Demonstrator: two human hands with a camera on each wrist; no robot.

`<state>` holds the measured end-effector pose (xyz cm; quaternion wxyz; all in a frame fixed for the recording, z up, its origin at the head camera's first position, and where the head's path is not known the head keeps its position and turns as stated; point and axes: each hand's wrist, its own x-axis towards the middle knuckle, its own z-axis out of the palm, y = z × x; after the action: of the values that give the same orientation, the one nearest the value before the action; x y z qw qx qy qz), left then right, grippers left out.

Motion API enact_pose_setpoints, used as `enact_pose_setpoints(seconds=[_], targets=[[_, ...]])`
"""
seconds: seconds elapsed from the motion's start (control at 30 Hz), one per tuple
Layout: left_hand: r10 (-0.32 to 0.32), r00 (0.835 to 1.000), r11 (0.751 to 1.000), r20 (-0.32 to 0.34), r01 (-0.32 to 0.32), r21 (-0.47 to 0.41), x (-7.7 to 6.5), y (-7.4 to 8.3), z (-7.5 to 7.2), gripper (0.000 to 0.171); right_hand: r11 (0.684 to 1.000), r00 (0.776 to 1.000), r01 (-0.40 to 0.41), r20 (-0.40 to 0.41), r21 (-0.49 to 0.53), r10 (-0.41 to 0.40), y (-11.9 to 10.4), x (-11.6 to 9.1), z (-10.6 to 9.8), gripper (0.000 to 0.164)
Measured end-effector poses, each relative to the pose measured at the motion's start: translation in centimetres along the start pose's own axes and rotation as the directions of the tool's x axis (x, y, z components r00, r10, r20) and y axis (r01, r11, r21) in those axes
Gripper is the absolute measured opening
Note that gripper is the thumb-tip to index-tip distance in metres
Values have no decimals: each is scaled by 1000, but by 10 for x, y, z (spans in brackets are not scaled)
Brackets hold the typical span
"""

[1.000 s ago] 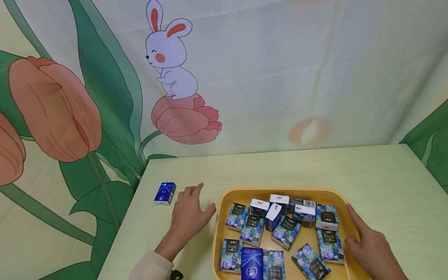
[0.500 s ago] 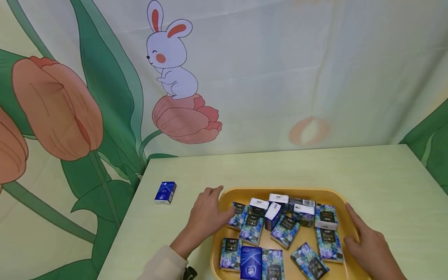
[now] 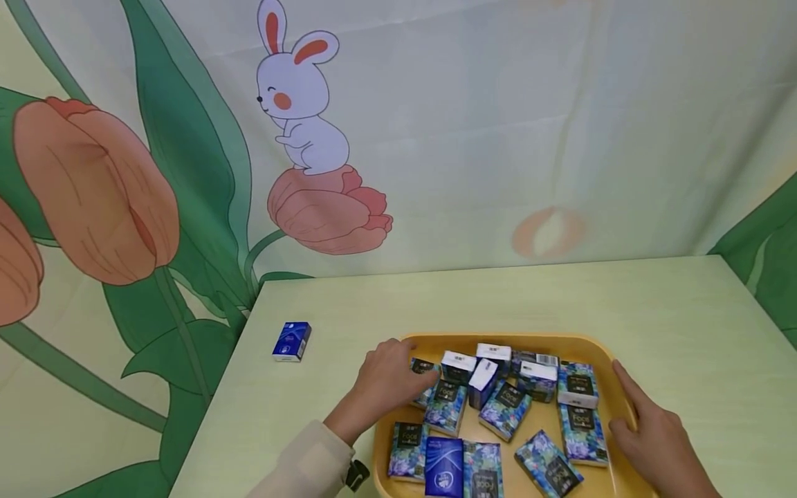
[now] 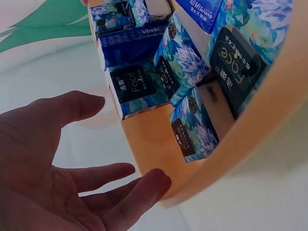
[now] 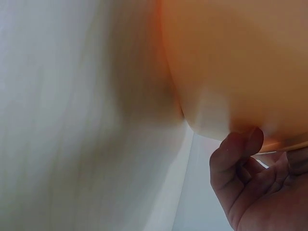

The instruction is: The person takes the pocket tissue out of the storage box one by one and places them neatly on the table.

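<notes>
A yellow tray (image 3: 498,337) full of tissue packs (image 3: 504,408) sits at the front of the table. My left hand (image 3: 389,380) is at the tray's far left corner, thumb over the inside. Up close in the left wrist view, fingertips (image 4: 156,183) meet the rim while the thumb (image 4: 84,106) stands apart from it. On the right side, my right hand (image 3: 656,436) grips the tray's rim, with fingers (image 5: 226,154) bent against the outer wall in the right wrist view. Most packs are flowered; a plain blue tissue pack (image 3: 445,467) lies among them.
A single blue tissue pack (image 3: 292,341) lies on the table (image 3: 349,304) left of the tray, near the left edge. Behind the table hangs a cloth backdrop (image 3: 461,138) printed with a rabbit and tulips.
My left hand has moved right, from beside the lone blue tissue pack to the tray's left corner. The right hand stays on the rim, and the tray has hardly moved.
</notes>
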<state>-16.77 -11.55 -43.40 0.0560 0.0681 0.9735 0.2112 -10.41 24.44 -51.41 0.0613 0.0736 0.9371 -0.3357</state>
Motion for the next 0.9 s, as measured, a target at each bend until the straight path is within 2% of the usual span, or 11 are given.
enact_pose_setpoints(seconds=[0.13, 0.33, 0.5, 0.7, 0.9], targets=[[-25, 999, 1000, 47, 26, -8, 4, 2, 5, 54, 1000, 1000, 15, -2, 7, -15, 0, -1, 0, 88], [-19, 996, 1000, 92, 19, 2, 8, 1, 15, 34, 1000, 1000, 3, 6, 21, -3, 0, 0, 0, 87], [-28, 992, 997, 120, 18, 81, 11, 3, 23, 30, 999, 1000, -15, 5, 29, 15, 1, 1, 0, 87], [-7, 986, 980, 165, -26, 198, 14, 4, 29, 25, 999, 1000, -15, -5, 42, 16, 0, 0, 0, 87], [-4, 979, 975, 205, -42, 218, 15, 5, 30, 29, 999, 1000, 3, 0, 48, -3, 0, -1, -1, 86]])
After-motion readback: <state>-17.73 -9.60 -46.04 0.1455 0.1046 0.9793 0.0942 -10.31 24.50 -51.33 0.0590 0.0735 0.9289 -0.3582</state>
